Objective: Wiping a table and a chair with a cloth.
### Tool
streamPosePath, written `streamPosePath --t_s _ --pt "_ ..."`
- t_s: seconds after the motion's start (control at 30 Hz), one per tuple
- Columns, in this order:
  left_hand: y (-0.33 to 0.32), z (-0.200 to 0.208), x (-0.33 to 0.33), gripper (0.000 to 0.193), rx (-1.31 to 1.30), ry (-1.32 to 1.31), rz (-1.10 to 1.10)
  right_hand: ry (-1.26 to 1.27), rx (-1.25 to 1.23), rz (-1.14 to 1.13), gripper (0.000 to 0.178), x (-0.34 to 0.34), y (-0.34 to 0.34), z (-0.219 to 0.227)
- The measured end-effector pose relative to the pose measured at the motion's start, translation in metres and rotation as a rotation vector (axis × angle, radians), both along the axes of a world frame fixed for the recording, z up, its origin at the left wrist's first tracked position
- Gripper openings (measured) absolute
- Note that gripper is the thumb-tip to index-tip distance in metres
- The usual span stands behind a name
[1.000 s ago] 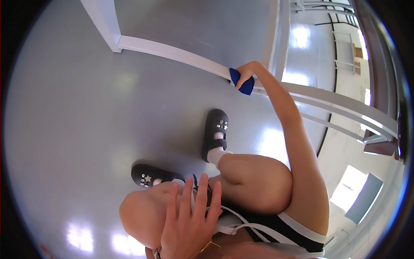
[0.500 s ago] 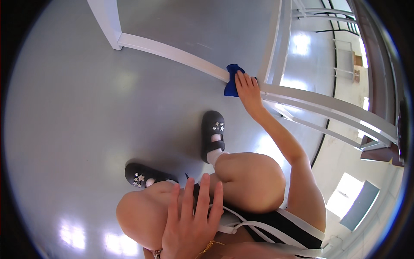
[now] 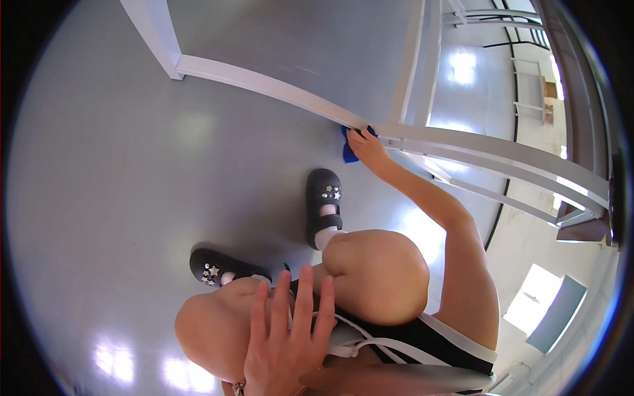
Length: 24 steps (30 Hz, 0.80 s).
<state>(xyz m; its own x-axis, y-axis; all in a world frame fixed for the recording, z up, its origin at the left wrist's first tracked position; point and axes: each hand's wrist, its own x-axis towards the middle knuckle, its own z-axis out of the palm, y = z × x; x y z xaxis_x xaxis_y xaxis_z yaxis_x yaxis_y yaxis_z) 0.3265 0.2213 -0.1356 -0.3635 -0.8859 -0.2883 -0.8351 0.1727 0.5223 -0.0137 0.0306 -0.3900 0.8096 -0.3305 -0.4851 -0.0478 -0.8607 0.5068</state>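
Observation:
My right hand (image 3: 367, 148) grips a blue cloth (image 3: 350, 153) at the low corner where the white frame's crossbar (image 3: 264, 84) meets its leg (image 3: 475, 142). The cloth sits against the near side of the bar's end and hangs partly below my fingers, which bend around it. Close to my body, my left hand (image 3: 287, 340) is raised with its fingers stretched and spread, holding nothing. It hovers in front of my bent knees (image 3: 380, 277).
A second white post (image 3: 146, 33) rises at the upper left end of the crossbar. My black shoes with star ornaments (image 3: 323, 198) stand on the grey floor (image 3: 119, 198) below the bar. A brown tabletop edge (image 3: 581, 112) and a white wall with a window (image 3: 533, 300) lie to the right.
My right hand and the blue cloth have shifted slightly down, from on top of the bar's end to its near side. My left hand has moved a little left, still spread.

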Motion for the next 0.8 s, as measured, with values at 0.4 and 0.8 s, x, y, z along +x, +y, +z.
streamPosePath --t_s 0.4,0.8 --pt "0.0 -0.024 -0.012 0.039 -0.102 0.134 0.029 -0.134 -0.226 -0.415 0.037 -0.042 0.039 0.171" --pt "0.008 -0.016 -0.011 0.046 -0.059 0.128 -0.012 -0.301 -0.264 -0.379 0.03 -0.012 0.011 0.117"
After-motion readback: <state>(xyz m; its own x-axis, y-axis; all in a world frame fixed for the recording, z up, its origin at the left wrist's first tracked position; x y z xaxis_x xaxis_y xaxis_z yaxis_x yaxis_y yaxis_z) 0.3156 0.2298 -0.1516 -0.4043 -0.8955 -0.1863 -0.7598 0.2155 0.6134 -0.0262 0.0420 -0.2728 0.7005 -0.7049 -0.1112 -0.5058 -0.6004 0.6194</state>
